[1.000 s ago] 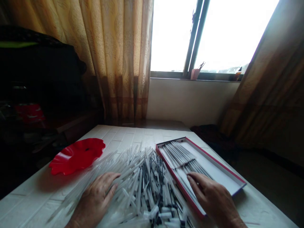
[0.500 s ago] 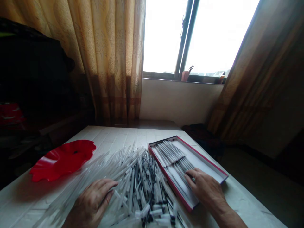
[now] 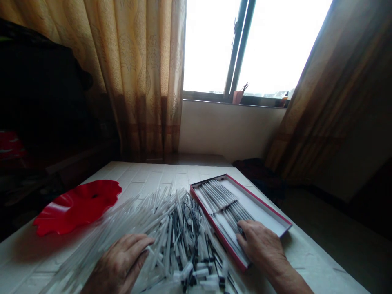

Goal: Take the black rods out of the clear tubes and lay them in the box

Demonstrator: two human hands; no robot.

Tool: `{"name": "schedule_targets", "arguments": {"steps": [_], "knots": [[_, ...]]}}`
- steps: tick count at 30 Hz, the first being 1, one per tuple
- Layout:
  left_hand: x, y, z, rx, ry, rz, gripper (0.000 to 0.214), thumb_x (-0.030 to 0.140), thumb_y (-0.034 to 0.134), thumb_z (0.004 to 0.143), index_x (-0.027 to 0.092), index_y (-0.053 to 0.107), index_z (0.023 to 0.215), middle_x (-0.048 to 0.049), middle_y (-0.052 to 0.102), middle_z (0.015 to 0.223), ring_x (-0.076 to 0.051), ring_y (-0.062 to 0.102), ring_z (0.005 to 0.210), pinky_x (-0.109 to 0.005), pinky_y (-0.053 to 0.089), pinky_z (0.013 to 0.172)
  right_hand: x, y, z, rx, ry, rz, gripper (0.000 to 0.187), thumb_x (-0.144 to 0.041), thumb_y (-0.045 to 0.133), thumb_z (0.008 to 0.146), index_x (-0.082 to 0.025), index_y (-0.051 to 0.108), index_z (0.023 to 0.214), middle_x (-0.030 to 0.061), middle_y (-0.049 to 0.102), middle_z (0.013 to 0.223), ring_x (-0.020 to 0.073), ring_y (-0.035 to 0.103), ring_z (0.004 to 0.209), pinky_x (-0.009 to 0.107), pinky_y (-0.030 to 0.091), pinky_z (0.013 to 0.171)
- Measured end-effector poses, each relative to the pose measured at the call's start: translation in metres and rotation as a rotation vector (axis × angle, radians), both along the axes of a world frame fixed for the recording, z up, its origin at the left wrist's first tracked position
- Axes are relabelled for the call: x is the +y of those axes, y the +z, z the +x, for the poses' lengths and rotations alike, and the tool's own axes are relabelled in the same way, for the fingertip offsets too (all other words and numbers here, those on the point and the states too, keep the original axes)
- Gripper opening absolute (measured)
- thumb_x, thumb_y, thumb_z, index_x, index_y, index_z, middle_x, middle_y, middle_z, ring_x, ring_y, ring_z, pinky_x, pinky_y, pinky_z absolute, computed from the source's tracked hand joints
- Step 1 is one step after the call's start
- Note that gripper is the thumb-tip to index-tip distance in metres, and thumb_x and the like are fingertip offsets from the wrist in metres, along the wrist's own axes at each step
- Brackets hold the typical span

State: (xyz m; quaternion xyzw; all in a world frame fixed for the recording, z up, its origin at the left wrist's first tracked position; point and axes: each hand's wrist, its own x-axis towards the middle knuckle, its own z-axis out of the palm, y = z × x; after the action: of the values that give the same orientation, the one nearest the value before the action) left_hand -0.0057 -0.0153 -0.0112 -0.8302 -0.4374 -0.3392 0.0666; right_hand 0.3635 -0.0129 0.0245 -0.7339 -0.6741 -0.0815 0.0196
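My left hand (image 3: 122, 259) is at the near left of a heap of loose pen parts, its fingers and thumb drawn together. A pale tube end shows by the fingertips; whether it is held I cannot make out. Clear pen barrels (image 3: 122, 220) fan out to the left of the heap, dark thin refills (image 3: 180, 228) lie in its middle, and white caps (image 3: 200, 272) are nearest me. My right hand (image 3: 260, 241) reaches over the side of a shallow red-edged box (image 3: 266, 212), fingers curled on the near row of pens (image 3: 237, 214). Another row of pens (image 3: 216, 194) lies beyond it.
A red wavy-rimmed dish (image 3: 76, 206) sits at the table's left. The white brick-patterned table (image 3: 141, 173) drops off at its right edge beside the box. Behind are a curtain (image 3: 143, 81), a window and a pink cup (image 3: 237, 97) on the sill.
The whole view has shifted slightly. My right hand stays on the near row of pens in the box, and my left hand stays by the heap, with little visible movement.
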Motion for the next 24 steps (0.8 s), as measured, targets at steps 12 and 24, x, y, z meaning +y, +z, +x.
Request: {"name": "schedule_targets", "arguments": {"steps": [12, 24], "knots": [[-0.001, 0.012, 0.008, 0.023, -0.060, 0.085, 0.028, 0.041, 0.045, 0.102, 0.031, 0.070, 0.110, -0.0006, 0.077, 0.097, -0.016, 0.075, 0.089, -0.023, 0.060, 0.081, 0.000, -0.009, 0.000, 0.139, 0.190, 0.337, 0.030, -0.020, 0.049, 0.091, -0.017, 0.068, 0.114, 0.0120, 0.079, 0.097, 0.0250, 0.076, 0.081, 0.032, 0.057, 0.067], [-0.015, 0.010, 0.032, -0.244, -0.372, -0.081, 0.033, 0.044, 0.054, 0.098, 0.032, 0.062, 0.128, -0.0010, 0.078, 0.099, -0.015, 0.076, 0.086, -0.018, 0.059, 0.078, -0.027, -0.043, -0.092, 0.565, 0.947, 0.717, 0.042, -0.035, 0.031, 0.107, -0.022, 0.060, 0.079, -0.0002, 0.069, 0.059, 0.0133, 0.062, 0.047, 0.022, 0.043, 0.045]]}}
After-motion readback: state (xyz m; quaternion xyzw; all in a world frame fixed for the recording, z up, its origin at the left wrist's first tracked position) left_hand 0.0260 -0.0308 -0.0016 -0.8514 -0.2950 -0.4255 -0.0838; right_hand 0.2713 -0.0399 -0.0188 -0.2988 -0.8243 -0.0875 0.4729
